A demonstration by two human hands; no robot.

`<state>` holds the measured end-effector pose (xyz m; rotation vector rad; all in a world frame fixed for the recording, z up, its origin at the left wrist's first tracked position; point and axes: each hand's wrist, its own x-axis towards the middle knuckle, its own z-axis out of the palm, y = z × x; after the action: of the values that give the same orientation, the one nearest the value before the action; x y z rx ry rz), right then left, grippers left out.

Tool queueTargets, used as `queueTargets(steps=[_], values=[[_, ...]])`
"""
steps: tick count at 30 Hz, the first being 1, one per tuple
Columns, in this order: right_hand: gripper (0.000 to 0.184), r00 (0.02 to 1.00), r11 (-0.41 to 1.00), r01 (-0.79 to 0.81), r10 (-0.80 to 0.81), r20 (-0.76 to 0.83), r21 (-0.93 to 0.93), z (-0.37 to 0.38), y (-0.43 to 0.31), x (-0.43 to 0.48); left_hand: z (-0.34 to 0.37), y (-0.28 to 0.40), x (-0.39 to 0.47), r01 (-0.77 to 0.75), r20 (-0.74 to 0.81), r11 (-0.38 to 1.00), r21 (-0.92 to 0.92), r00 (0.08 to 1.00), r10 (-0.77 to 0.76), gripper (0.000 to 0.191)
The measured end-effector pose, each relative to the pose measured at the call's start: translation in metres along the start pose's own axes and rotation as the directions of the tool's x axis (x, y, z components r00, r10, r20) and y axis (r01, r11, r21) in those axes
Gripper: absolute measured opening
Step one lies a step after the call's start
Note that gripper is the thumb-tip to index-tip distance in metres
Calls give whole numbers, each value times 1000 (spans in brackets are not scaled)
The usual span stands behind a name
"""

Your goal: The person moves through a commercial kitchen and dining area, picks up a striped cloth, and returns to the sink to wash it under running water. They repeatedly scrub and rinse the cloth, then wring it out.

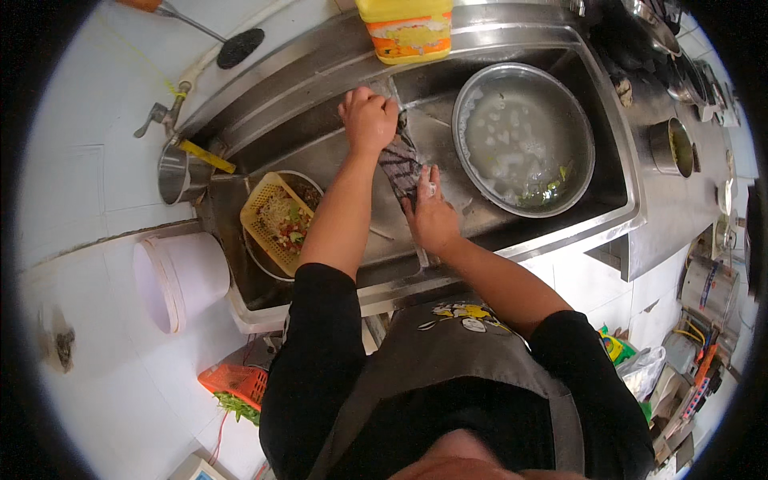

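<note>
A wet striped cloth (401, 161) in grey and dark tones lies over the divider between the two sink basins. My left hand (367, 123) is curled around its far end, with the fingertips hidden beneath the knuckles. At the near end, my right hand (433, 216) grips the cloth between thumb and fingers, and white foam sits on the fingers. To the right, a large round metal basin (591, 129) holds cloudy water with suds and bits of green leaf. On the left, a yellow plastic strainer basket (251, 223) with food scraps rests on a round bowl (271, 273).
A yellow plastic container (413, 33) stands at the sink's back edge. A tap (162, 117) and metal pot (177, 174) are at the left, above a white bucket (192, 282). A metal cup (669, 147) sits on the right counter. An orange basket (240, 381) holds greens.
</note>
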<state>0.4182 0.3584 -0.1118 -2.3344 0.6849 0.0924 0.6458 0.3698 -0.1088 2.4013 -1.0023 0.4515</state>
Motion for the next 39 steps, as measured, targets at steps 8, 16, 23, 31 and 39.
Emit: queueTargets(steps=[8, 16, 23, 31, 39], values=[[75, 976, 992, 122, -124, 180, 25, -1, 15, 2, -70, 86, -95, -233, 88, 906, -354, 956, 281, 19], [71, 999, 983, -31, 32, -5, 183, -6, 0, 2, 5, -6, -10, 292, -58, 910, -295, 945, -323, 34], [76, 1000, 977, -18, 12, 28, 212, -9, 0, 4, -91, 8, -46, 848, 711, 417, -328, 512, -482, 45], [76, 988, 985, -36, 10, 152, 170, -18, 4, 5, -90, 69, -97, -249, 300, 929, -275, 895, 329, 9], [78, 992, 990, -41, 24, 124, 137, -18, -2, 4, 8, 16, 10, -1, 129, 998, 61, 992, -7, 21]])
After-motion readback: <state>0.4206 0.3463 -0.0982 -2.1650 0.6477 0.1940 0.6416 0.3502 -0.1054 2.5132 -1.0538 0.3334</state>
